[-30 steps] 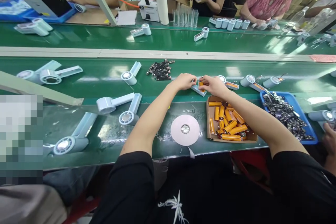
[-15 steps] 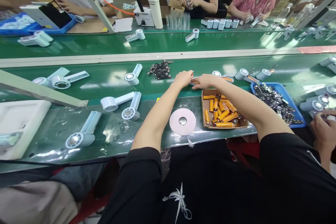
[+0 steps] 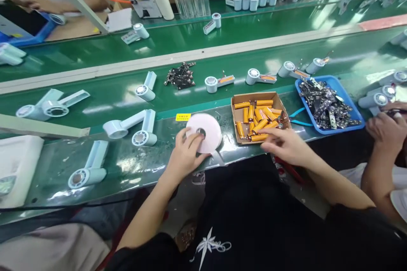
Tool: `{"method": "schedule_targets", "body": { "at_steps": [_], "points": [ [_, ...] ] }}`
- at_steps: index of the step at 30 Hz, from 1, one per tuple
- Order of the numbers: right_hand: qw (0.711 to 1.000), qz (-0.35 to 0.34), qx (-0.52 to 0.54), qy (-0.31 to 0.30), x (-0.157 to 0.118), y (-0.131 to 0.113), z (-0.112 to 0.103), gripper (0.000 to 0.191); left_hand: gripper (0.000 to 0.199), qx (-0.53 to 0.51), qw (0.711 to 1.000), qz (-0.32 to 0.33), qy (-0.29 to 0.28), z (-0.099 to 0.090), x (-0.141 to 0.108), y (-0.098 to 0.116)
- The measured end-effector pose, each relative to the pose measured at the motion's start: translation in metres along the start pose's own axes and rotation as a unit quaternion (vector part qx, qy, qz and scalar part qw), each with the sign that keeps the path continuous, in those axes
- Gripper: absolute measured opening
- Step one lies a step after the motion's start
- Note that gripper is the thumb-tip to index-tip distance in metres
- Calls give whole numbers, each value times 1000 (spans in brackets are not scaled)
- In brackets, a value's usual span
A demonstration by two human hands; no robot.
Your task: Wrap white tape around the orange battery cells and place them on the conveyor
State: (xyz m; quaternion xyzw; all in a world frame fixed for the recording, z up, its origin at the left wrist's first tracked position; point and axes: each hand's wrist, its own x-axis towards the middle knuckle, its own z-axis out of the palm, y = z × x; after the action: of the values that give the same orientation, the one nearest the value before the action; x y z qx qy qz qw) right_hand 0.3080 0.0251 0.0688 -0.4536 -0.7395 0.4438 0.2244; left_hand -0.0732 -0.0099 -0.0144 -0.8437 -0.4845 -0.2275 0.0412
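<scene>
Tape roll (image 3: 212, 129) sits at the near edge of the tabletop (image 3: 52, 165), gripped by the left hand (image 3: 186, 152), with fingertips at its core and thumb by the near rim. The hold appears meant to steady the disc while the loose end (image 3: 218, 159) stays accessible. Whether the roll is lifted, I cannot tell.

Right hand (image 3: 286, 146) is relaxed, fingers loosely bent, at the near right corner of a cardboard box (image 3: 280, 102); I see nothing in its grasp and cannot confirm contact. The box holds loose orange cells (image 3: 260, 125), its low walls presumably there to stop them rolling.

Right of the box, a blue tray (image 3: 348, 96) contains small dark parts (image 3: 330, 106), likely corralled so that they do not scatter. Beyond the tape, a yellow label (image 3: 183, 117) is on the tabletop.

Farther out, a pile of dark pieces (image 3: 180, 76) lies on the green surface, left of a pale blue housing (image 3: 219, 82) with orange in its handle. That handle lies channel upward, probably to keep its contents seated.
</scene>
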Motion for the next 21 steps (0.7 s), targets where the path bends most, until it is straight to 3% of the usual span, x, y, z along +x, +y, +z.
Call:
{"method": "schedule_targets", "body": {
  "at_steps": [2,4,6,8,9,11,13,15,17,18,20,21],
  "points": [
    [992,-17,75,-102,14,-12,29,56,43,-12,996,17,86,-8,25,17],
    [970,-64,116,-205,23,-20,51,46,47,-32,990,36,132,-20,42,33],
    [955,-113,58,-268,25,-21,59,48,53,-63,984,13,164,-30,45,42],
    [943,-133,-70,-295,26,-17,49,32,58,-95,975,-47,193,-33,36,42],
    [941,-130,-132,-282,29,-12,37,23,60,-104,971,-78,199,-31,30,41],
    [947,-119,-222,-199,42,0,8,39,59,-104,970,-113,186,-21,20,38],
    [946,-118,-282,-109,61,15,-18,50,55,-104,977,-104,154,-5,17,38],
    [937,-119,-311,-107,82,29,-33,42,51,-112,982,-79,133,10,20,42],
    [953,-110,-256,-122,95,39,-34,28,50,-113,983,-69,126,19,25,47],
    [972,-104,-189,-88,98,42,-32,23,49,-108,984,-72,124,22,28,50],
    [995,-92,-5,41,97,44,-22,34,47,-94,986,-80,116,23,31,54],
    [987,-86,90,106,93,42,-17,47,47,-86,987,-81,112,22,31,55]
  ]
}}
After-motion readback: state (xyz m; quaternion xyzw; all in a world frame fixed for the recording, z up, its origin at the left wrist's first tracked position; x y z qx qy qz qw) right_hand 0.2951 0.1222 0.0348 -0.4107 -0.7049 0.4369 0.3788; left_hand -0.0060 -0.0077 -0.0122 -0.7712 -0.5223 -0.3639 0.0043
